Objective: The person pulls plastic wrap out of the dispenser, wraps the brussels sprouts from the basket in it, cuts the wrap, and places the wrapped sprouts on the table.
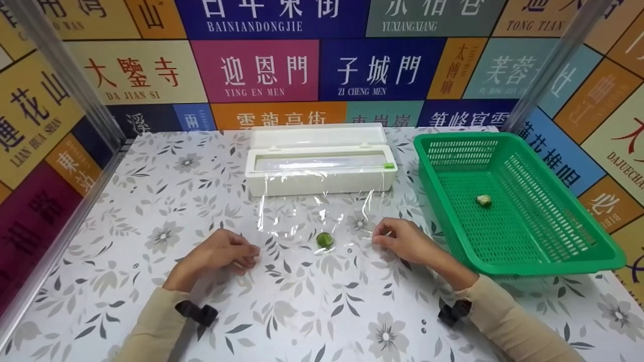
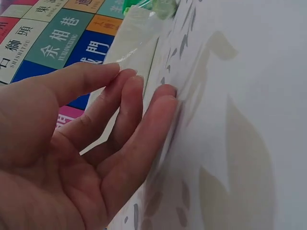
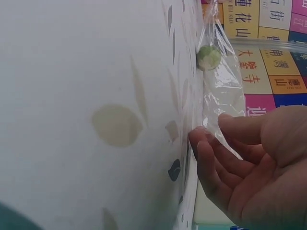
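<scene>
Two beige sleeves come in nearest the camera, from seven and five o'clock in the head view, each with a black band-mounted device at the wrist. Beyond them, the left hand and right hand sit at nine and three o'clock of a small green vegetable, apparently a Brussels sprout, on the patterned desk. Each of the hands pinches clear cling film between thumb and index finger, a grip the wrist views show more closely. The film runs from a white dispenser box at twelve o'clock, its lid raised and a green slider at its three o'clock end. Whether the film passes over or under the vegetable cannot be told. The right wrist view reveals the vegetable's pale patch; only the head view shows a pale lump inside the green basket, beyond the right hand toward three o'clock.
</scene>
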The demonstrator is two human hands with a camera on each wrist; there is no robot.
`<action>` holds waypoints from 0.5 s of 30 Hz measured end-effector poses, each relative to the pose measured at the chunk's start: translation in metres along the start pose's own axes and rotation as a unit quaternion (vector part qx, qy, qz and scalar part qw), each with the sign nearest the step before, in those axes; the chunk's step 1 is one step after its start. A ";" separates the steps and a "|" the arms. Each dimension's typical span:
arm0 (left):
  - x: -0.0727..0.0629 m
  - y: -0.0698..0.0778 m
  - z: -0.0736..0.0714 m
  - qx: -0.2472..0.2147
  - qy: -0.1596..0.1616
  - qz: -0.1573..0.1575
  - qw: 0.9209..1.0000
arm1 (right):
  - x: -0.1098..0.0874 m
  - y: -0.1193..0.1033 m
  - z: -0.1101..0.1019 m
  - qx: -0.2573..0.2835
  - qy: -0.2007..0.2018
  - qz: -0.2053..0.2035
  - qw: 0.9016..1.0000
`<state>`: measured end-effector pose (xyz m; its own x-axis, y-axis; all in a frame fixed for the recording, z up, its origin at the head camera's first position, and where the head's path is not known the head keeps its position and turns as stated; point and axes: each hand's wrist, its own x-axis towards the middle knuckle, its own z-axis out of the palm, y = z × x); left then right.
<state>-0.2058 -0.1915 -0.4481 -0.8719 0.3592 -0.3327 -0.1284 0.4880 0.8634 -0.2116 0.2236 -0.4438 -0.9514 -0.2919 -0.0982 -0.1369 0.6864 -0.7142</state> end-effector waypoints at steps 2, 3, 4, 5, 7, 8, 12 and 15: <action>0.000 0.001 0.000 0.002 -0.003 -0.005 1.000 | 0.001 -0.002 0.000 -0.002 0.008 -0.001 1.000; 0.000 0.002 0.000 0.001 -0.003 -0.009 1.000 | 0.001 -0.003 0.000 -0.002 0.009 -0.001 1.000; 0.001 0.002 0.000 -0.001 0.000 -0.014 1.000 | 0.002 -0.004 0.001 -0.001 0.011 0.000 1.000; 0.001 0.003 0.000 -0.005 0.001 -0.020 1.000 | 0.003 -0.004 0.001 -0.003 0.013 0.002 1.000; 0.002 0.004 -0.001 -0.006 0.006 -0.024 1.000 | 0.005 -0.006 0.002 -0.009 0.019 0.010 1.000; 0.003 0.004 -0.001 -0.011 0.009 -0.026 1.000 | 0.006 -0.007 0.002 -0.013 0.021 0.013 1.000; 0.008 0.006 -0.003 -0.024 0.012 -0.031 0.999 | 0.010 -0.009 0.003 -0.018 0.036 0.024 0.999; 0.012 0.009 -0.003 -0.027 0.018 -0.041 0.999 | 0.014 -0.011 0.003 -0.012 0.044 0.035 0.998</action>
<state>-0.2188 -0.1852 -0.4436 -0.8743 0.2899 -0.3894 -0.2240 0.4708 0.8533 -0.2228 0.2101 -0.4396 -0.9794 -0.1833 -0.0844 -0.0750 0.7189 -0.6911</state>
